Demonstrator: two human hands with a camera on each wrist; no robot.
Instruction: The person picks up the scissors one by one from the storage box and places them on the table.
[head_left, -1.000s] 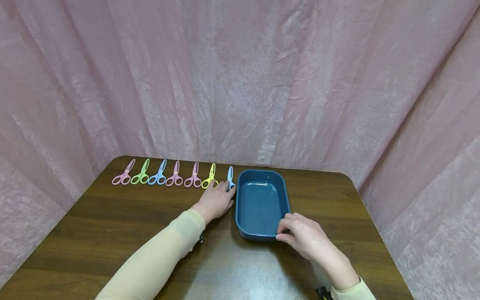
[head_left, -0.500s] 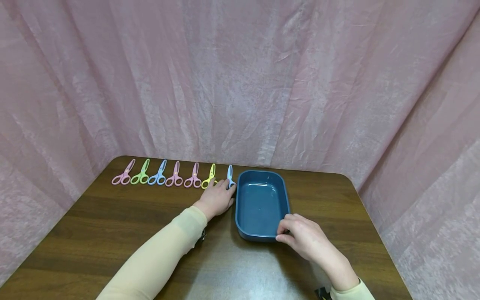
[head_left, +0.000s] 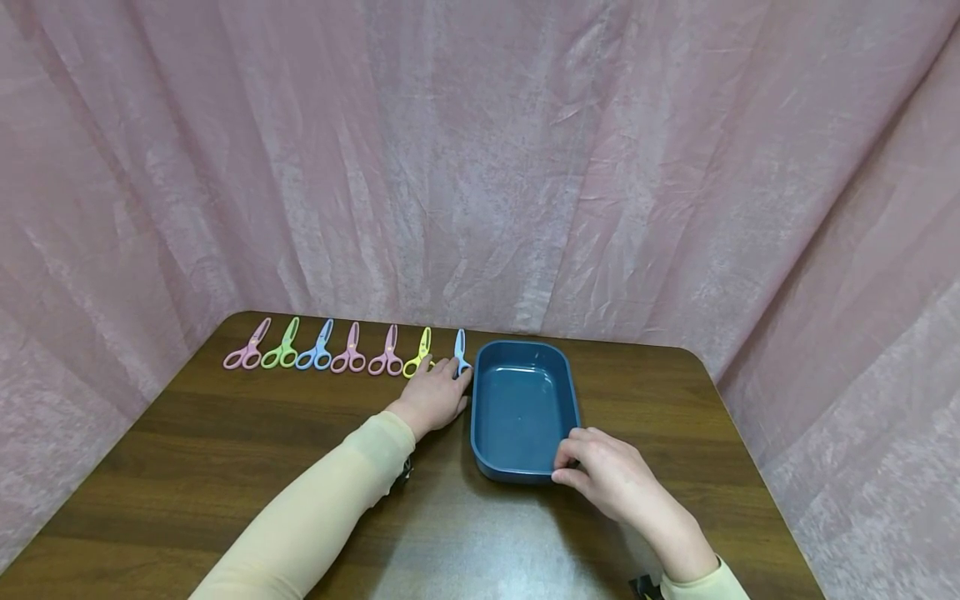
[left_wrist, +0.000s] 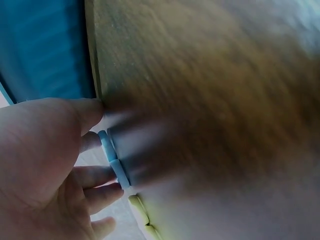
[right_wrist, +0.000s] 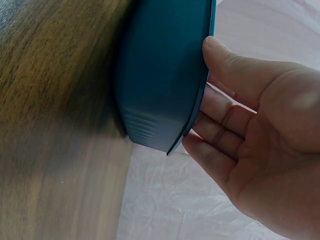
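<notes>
My left hand (head_left: 433,398) rests at the handles of the blue scissors (head_left: 461,343), at the right end of a row of scissors. In the left wrist view its fingers stretch out and touch the blue handle loops (left_wrist: 114,160), and the thumb lies beside the bin's wall. Those fingers partly hide the handles in the head view. At the near right corner of a dark blue plastic bin (head_left: 517,417), my right hand (head_left: 607,468) pinches the rim. The right wrist view has the thumb outside the bin wall (right_wrist: 160,65) and the other fingers over the rim.
Yellow scissors (head_left: 422,354) lie just left of my left hand. Further left are pink (head_left: 386,354), blue (head_left: 318,350), green (head_left: 287,346) and more pink scissors, points toward the back. A pink curtain (head_left: 480,167) hangs behind the wooden table (head_left: 225,467).
The blue scissors have shifted slightly toward the back of the table under my left hand. My right hand and the bin look practically unchanged.
</notes>
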